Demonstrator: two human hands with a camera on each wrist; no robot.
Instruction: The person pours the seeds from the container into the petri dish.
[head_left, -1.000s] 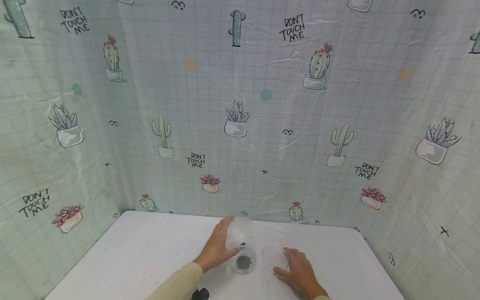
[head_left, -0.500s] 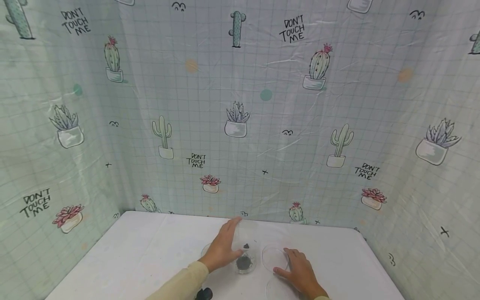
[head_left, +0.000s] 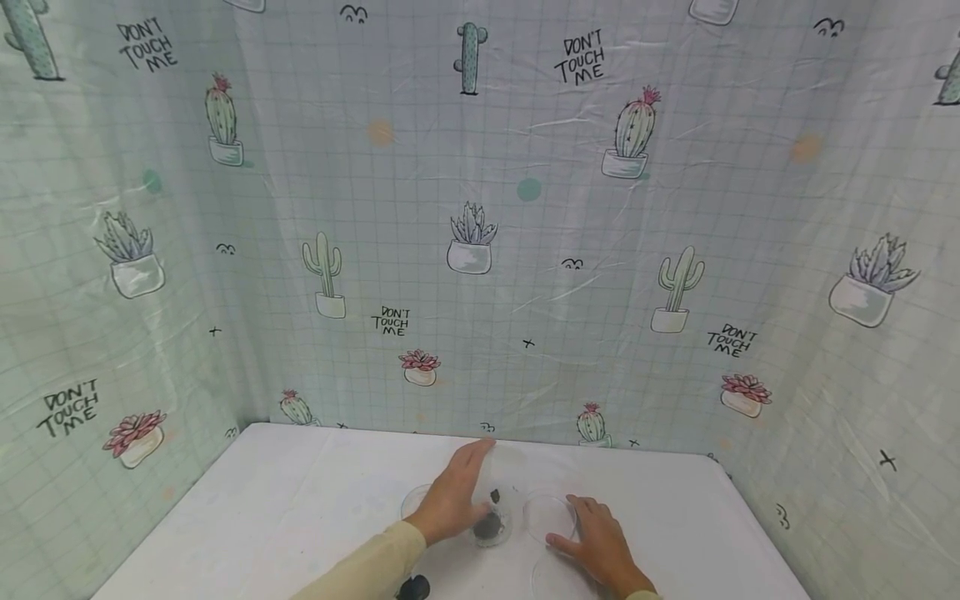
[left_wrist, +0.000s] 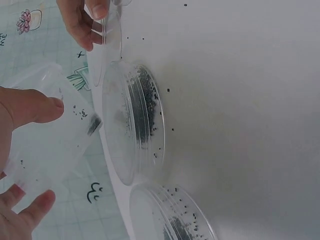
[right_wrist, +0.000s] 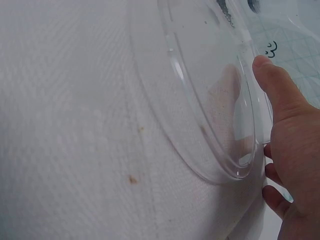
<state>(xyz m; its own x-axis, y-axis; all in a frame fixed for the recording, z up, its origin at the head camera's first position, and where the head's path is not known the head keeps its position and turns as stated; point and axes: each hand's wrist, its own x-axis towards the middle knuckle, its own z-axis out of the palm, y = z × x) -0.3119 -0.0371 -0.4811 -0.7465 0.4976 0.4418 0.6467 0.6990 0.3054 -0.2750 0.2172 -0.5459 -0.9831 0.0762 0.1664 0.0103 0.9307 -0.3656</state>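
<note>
In the head view my left hand (head_left: 453, 492) is in the middle of the table, gripping a clear cup (left_wrist: 60, 140) between thumb and fingers. The cup tilts, and a small heap of dark granules lies in its lower corner. Beside the cup stands a petri dish (left_wrist: 145, 110) with a pile of dark granules, also seen as a round dish (head_left: 489, 527) in the head view. My right hand (head_left: 600, 542) holds the edge of another clear petri dish (head_left: 550, 518), thumb and fingers spread along its side.
A further granule-holding dish (left_wrist: 175, 220) shows low in the left wrist view. Another clear dish (head_left: 555, 577) is at the front edge of the head view. Stray granules dot the white table (head_left: 225, 517). A cactus-print curtain (head_left: 480, 333) surrounds the table.
My left hand has shifted to the right with the cup, which tilts further over the granule dish. A dish behind that hand has come into view. My right hand has stayed put.
</note>
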